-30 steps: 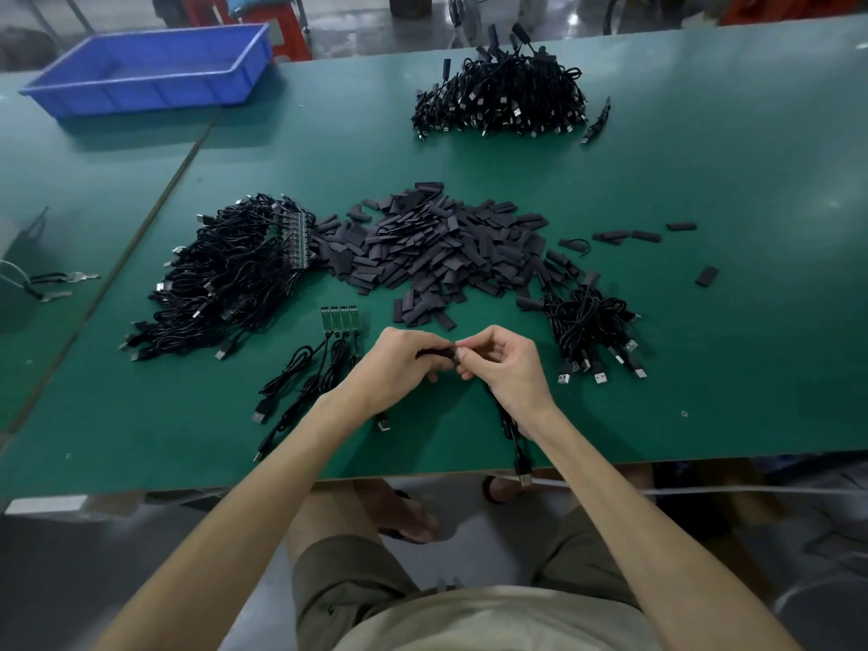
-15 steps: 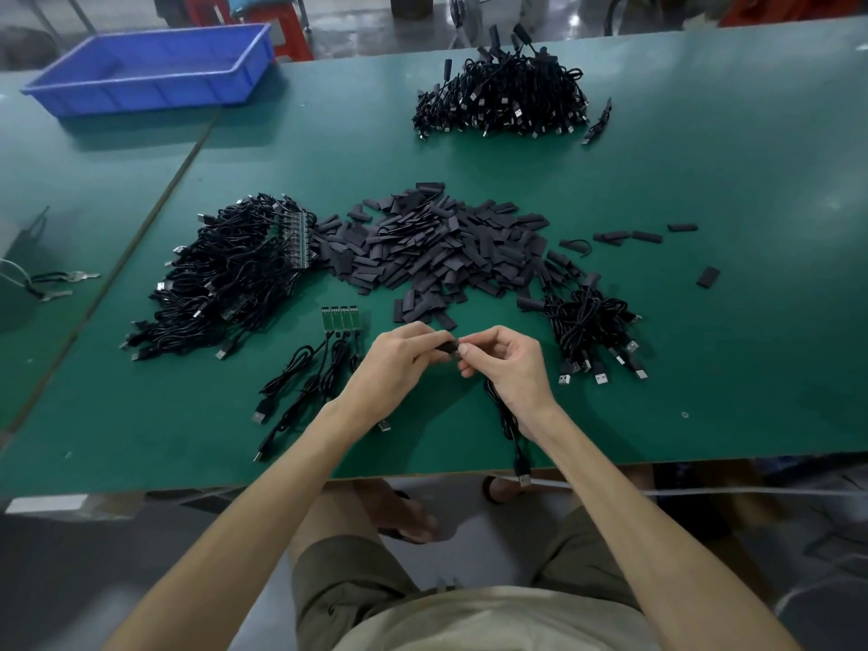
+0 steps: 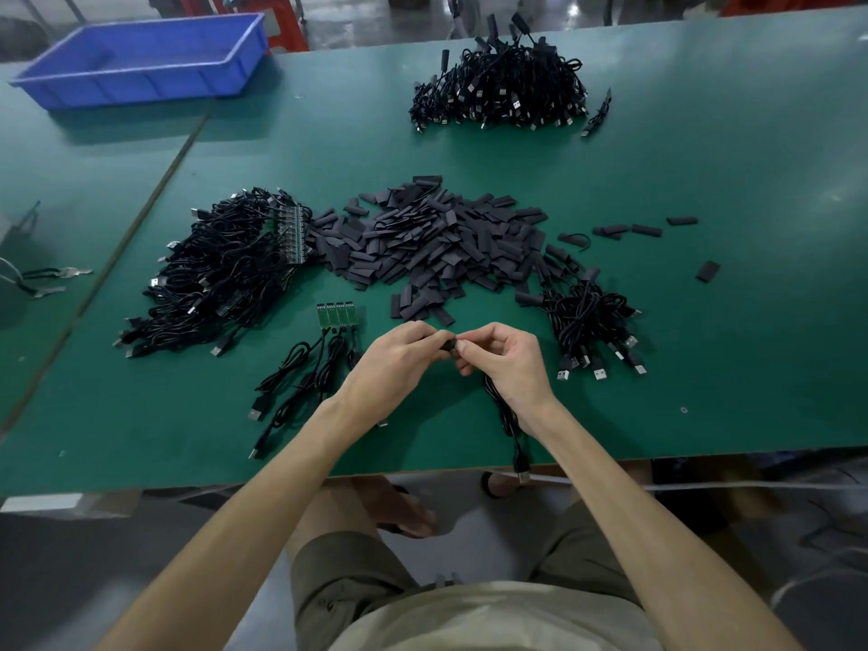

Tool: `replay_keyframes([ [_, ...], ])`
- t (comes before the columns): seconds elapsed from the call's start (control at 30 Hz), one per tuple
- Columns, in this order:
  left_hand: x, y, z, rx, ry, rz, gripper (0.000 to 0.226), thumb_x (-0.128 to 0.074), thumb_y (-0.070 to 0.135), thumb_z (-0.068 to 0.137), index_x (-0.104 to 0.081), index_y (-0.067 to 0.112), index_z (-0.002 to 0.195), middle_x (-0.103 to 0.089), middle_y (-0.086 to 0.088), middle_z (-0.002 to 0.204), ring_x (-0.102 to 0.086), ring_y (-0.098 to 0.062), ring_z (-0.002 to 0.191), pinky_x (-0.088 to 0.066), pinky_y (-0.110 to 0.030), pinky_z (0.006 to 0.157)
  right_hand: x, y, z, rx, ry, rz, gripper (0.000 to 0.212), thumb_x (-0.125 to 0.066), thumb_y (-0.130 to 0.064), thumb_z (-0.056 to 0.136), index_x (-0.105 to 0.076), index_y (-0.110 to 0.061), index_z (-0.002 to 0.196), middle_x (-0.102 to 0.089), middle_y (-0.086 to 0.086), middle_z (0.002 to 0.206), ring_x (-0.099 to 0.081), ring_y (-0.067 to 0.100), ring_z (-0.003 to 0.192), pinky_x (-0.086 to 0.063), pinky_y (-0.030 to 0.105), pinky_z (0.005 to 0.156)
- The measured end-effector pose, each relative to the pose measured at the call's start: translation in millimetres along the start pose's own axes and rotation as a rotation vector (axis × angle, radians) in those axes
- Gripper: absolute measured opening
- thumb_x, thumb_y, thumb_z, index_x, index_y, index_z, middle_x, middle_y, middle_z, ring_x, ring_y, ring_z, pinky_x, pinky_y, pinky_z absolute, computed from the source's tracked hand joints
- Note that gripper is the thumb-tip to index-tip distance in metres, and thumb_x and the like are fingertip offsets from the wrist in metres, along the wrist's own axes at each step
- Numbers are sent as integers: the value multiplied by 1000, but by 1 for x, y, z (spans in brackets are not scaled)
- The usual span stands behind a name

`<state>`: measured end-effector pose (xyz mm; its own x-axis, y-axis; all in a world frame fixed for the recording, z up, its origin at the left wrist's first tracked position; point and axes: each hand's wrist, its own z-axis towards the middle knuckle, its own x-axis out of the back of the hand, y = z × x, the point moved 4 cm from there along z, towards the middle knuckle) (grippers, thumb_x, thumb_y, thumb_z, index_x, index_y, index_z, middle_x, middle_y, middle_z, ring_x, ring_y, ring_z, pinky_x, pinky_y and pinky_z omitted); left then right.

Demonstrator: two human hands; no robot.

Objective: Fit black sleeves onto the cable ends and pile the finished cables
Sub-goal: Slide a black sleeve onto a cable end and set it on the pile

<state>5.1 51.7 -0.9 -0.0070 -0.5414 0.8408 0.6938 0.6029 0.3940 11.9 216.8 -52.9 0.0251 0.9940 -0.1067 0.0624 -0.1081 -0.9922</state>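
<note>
Green worktop [image 3: 732, 378], and both hands meet low over its near part. The left hand [image 3: 399, 364] pinches a black sleeve [image 3: 450, 345] at its fingertips, and the right hand [image 3: 509, 364] pinches the cable [image 3: 506, 413] end right against it, fingertips almost touching. That cable drops from under the right hand to the near edge, its USB plug [image 3: 523, 469] just over the lip. Beyond the hands lies the heap of loose sleeves [image 3: 437, 246]. To its left is a big tangle of cables [image 3: 216, 274], with four green boards [image 3: 337, 316] lined up near the left hand. A small bunch [image 3: 592, 317] sits right, a cable pile [image 3: 498, 94] far back, a blue tray [image 3: 141, 63] far left.
</note>
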Motion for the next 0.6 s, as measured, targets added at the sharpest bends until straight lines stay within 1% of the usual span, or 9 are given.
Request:
replay_keyframes([
  [0.1,-1,-5,1,54,-36,-74,23,-64,-1,95,-71,-1,118,-68,-11,100,-68,-21,84,-56,-22,84,-1,-1,0,11,-8,-20,3,-74,-3,92,-75,-4,94,-79,11,83,-74,20,74,-59,25,69],
  [0.13,-2,-8,1,74,-57,-104,24,-63,-1,96,-71,0,118,-68,-9,99,-68,-19,81,-55,-21,84,-1,-1,0,22,-9,-38,3,-75,-3,92,-75,-5,94,-78,10,83,-74,20,74,-59,25,69],
  [0.23,-4,-16,2,165,-87,-170,22,-63,1,96,-74,5,115,-66,2,89,-64,-9,69,-54,-22,76,-2,0,1,50,-11,-103,5,-77,-4,90,-75,-9,91,-78,8,83,-74,22,74,-61,29,72],
  [0.3,-5,-19,3,213,-93,-191,21,-64,3,96,-75,7,114,-66,7,86,-65,-7,68,-53,-20,74,-2,1,2,52,-18,-117,6,-78,-5,90,-75,-10,90,-78,8,82,-74,24,74,-62,33,75],
  [0.33,-4,-18,3,211,-101,-188,21,-63,3,97,-75,7,114,-65,7,87,-64,-7,68,-53,-21,74,-2,2,2,49,-19,-119,6,-78,-6,90,-75,-11,90,-78,8,82,-74,25,74,-62,34,75],
  [0.4,-4,-14,3,165,-118,-148,21,-62,3,98,-72,6,116,-66,1,90,-63,-10,69,-54,-28,75,-1,2,3,44,-20,-107,6,-77,-5,91,-75,-11,91,-78,9,83,-75,25,75,-62,33,75],
  [0.5,-1,-8,2,85,-79,-56,22,-62,3,97,-70,0,118,-68,-11,98,-66,-26,81,-57,-41,78,-2,1,2,26,-24,-57,5,-75,-3,92,-75,-8,94,-79,9,85,-76,22,76,-61,27,72],
  [0.6,0,-2,1,36,-27,25,22,-67,2,94,-71,-4,115,-70,-15,98,-68,-32,85,-59,-45,77,-2,-1,2,10,-21,-17,4,-75,-3,92,-75,-5,95,-79,10,85,-76,21,76,-60,25,70],
])
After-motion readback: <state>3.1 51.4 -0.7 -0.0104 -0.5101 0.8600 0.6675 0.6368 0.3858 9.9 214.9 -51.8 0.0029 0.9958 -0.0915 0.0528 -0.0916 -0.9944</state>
